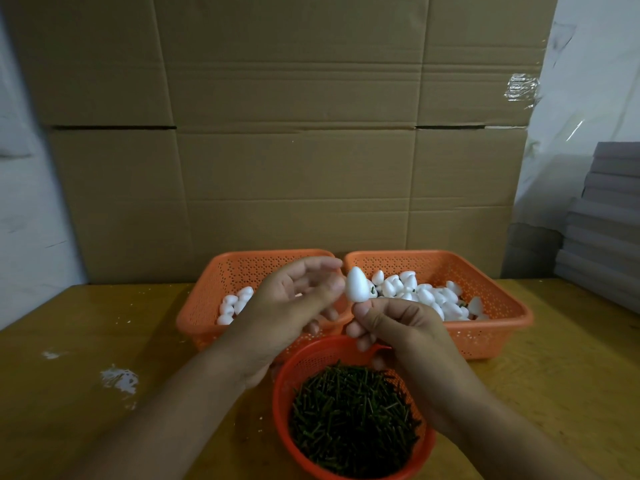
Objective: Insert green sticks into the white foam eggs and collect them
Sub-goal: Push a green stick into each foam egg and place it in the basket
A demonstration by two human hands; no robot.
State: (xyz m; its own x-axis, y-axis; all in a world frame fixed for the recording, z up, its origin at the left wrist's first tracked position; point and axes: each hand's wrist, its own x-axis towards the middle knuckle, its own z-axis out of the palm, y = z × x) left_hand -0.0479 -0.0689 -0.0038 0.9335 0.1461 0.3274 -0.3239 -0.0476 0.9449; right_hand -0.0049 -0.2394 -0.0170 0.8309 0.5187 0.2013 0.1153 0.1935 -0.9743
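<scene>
I hold one white foam egg (357,284) upright above the baskets. My right hand (398,327) pinches it from below at its wide end; no stick shows there. My left hand (294,299) is beside the egg with its fingers spread and relaxed, the thumb tip touching the egg's left side. A round red basket (287,386) full of green sticks (349,417) stands near me under my wrists. The left orange basket (221,271) holds a few plain eggs (235,304). The right orange basket (498,296) holds a heap of eggs (429,296), some showing green sticks.
The baskets stand on a yellow-brown wooden table (104,341) with white foam crumbs (119,377) at the left. A large flattened cardboard sheet (277,133) stands behind the baskets. Grey stacked sheets (606,220) are at the far right.
</scene>
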